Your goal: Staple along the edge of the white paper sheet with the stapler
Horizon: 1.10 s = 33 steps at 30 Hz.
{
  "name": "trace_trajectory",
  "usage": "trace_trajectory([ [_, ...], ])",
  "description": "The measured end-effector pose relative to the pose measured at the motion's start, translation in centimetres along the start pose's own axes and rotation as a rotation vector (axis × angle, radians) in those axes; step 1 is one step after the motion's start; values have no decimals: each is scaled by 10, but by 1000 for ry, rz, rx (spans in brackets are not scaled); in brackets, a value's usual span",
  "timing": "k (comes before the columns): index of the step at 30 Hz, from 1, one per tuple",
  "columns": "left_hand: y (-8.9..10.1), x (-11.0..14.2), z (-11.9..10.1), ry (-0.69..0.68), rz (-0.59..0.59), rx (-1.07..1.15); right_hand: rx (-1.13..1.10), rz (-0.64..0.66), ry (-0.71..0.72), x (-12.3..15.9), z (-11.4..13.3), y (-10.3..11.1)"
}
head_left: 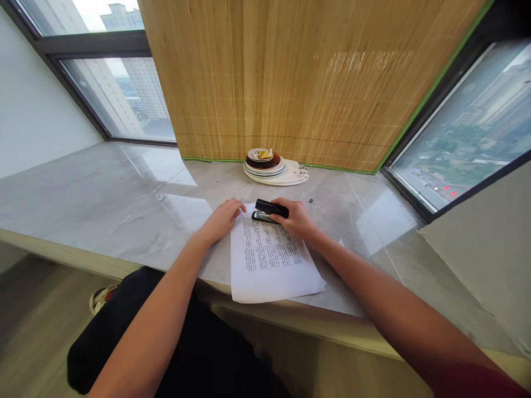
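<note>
Printed sheets of paper (269,276) lie on the grey marble ledge, their lower edge hanging slightly over its front. My right hand (296,216) is closed around a black stapler (270,209), which points left over the top part of the sheets with its jaws apart. The upper left corner of the paper is between the fingers of my left hand (225,217), though the thumb is partly hidden. A short gap separates those fingertips from the stapler's front end.
Behind the paper, a stack of plates (265,168) stands against a bamboo blind (282,83). A small dark object (311,201) lies right of the stapler. Windows flank the blind. The front edge of the ledge (332,326) runs close to my legs.
</note>
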<state>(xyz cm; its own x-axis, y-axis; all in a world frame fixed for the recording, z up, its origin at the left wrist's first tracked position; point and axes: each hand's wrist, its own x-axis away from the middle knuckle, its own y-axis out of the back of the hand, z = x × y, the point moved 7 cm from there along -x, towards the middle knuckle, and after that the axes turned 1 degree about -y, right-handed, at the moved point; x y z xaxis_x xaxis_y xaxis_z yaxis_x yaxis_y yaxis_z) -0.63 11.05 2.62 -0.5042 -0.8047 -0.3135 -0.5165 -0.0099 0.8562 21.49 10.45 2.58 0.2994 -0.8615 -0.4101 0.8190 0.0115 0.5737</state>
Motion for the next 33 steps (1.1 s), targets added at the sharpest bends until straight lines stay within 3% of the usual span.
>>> trace_trajectory([
  [6,-8,2,4,-5,89,-63,13,60,-15,0,1,-4],
  [16,-10,8,3,5,129,-118,85,153,35,1,14,-2],
  [23,-10,7,2,21,142,-127,207,332,27,6,16,-3],
  [27,-14,9,0,18,183,-152,233,302,19,9,11,-9],
  [33,-20,11,0,4,281,-190,200,153,6,16,9,-14],
])
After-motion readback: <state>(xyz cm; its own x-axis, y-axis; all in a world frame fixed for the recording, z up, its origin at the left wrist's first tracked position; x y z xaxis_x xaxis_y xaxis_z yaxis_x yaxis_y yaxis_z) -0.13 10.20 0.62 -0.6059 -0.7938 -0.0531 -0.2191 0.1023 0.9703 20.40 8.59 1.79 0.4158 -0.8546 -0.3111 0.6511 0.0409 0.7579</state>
